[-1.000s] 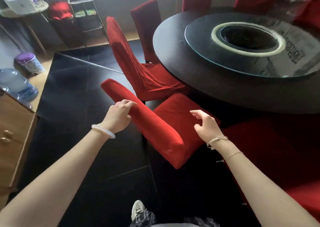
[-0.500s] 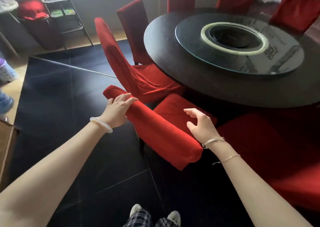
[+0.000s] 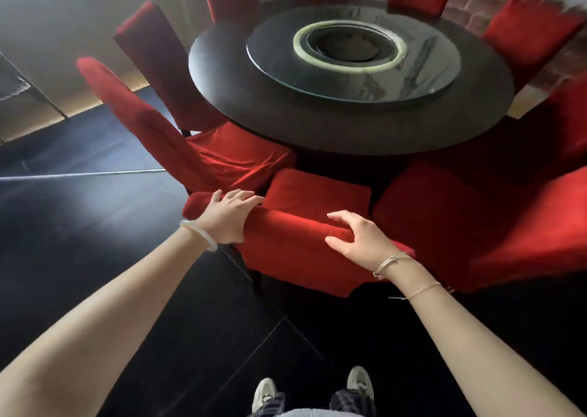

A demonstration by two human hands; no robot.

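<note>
A red-covered chair [image 3: 295, 257] stands right in front of me, its seat [image 3: 317, 191] pointing at the round black table [image 3: 317, 130]. My left hand [image 3: 228, 219] lies over the left end of the chair's padded backrest top, palm on the rear face and fingers draped over the edge, holding it. My right hand [image 3: 359, 241] is at the right part of the same backrest top, fingers spread and relaxed and the thumb against the fabric, not closed round it.
More red chairs ring the table: a tilted one [image 3: 178, 149] at left, one [image 3: 476, 226] close on the right, several behind. A glass turntable [image 3: 428, 67] sits on the tabletop. The floor [image 3: 95, 226] is dark and glossy. My shoes [image 3: 359, 385] show at the bottom.
The chair has swung round and moved in toward the table, its seat now facing it squarely. My right hand came down onto the backrest top. My left hand stayed on it.
</note>
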